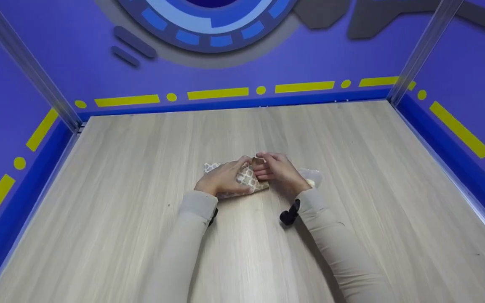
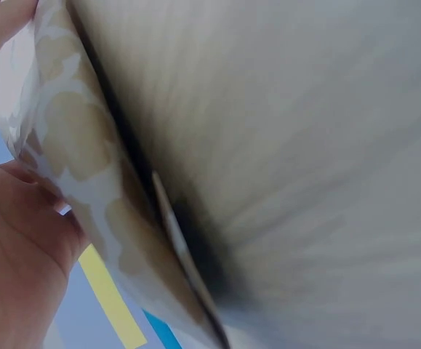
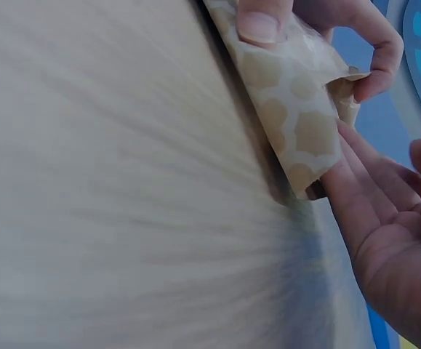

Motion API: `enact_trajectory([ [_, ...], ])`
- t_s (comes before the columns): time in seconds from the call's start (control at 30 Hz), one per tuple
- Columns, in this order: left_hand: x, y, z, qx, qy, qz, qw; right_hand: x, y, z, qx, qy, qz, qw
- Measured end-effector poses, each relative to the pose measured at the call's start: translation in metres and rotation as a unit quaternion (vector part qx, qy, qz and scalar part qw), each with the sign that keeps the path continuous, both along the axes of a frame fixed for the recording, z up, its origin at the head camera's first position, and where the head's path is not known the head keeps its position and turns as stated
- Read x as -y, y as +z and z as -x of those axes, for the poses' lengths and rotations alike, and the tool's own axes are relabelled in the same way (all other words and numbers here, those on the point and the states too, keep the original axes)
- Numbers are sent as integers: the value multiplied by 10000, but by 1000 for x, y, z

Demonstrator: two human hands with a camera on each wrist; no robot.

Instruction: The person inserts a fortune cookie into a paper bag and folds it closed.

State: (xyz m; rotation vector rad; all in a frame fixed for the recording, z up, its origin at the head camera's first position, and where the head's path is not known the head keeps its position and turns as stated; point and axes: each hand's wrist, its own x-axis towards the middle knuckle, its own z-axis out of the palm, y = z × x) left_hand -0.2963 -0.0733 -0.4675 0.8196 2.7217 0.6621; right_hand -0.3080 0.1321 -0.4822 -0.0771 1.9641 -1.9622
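Note:
A flat parcel in white paper with a tan lattice pattern [image 1: 249, 179] lies at the middle of the table, its plain brown inner side showing at the right end. My left hand [image 1: 225, 176] grips it from above, thumb along the near edge and fingers over the far side. In the right wrist view, a curled left finger touches the folded paper at the parcel's end [image 3: 297, 116]. My right hand [image 1: 278, 170] is at that end, its fairly straight fingers touching the paper edge and its thumb held apart. Some right fingertips are hidden behind the paper.
A translucent whitish item [image 1: 313, 176] lies on the wood-grain table [image 1: 141, 160] just beyond the right wrist. Blue panels [image 1: 225, 75] with yellow marks enclose the table at the back and sides. A black device [image 1: 289, 213] sits at the right wrist.

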Motion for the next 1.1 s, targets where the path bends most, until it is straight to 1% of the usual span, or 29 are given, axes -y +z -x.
enact_trajectory([
  [0.1,0,0,0,1,2,-14,10000,3,2,-2,158,-37,31,9999],
  [0.27,0,0,0,7,33,-21,10000,10,5,-4,545,-160,91,9983],
  [0.37,0,0,0,41,38,-40,10000,15,5,-4,659,-77,116,9977],
  [0.53,1,1,0,71,15,-50,10000,21,2,-5,560,170,200,9981],
  [0.67,1,0,0,32,6,-45,10000,26,0,-5,452,273,106,9986],
  [0.73,1,0,0,17,14,-56,10000,27,0,-5,452,296,-69,9985],
  [0.8,1,0,0,20,39,-62,10000,28,0,-6,470,335,-131,9982],
  [0.97,1,-1,-1,47,97,-33,9999,26,-2,-7,540,502,-101,9972],
  [1.1,1,0,-1,71,79,-58,9999,20,-3,-6,520,651,-159,9964],
])
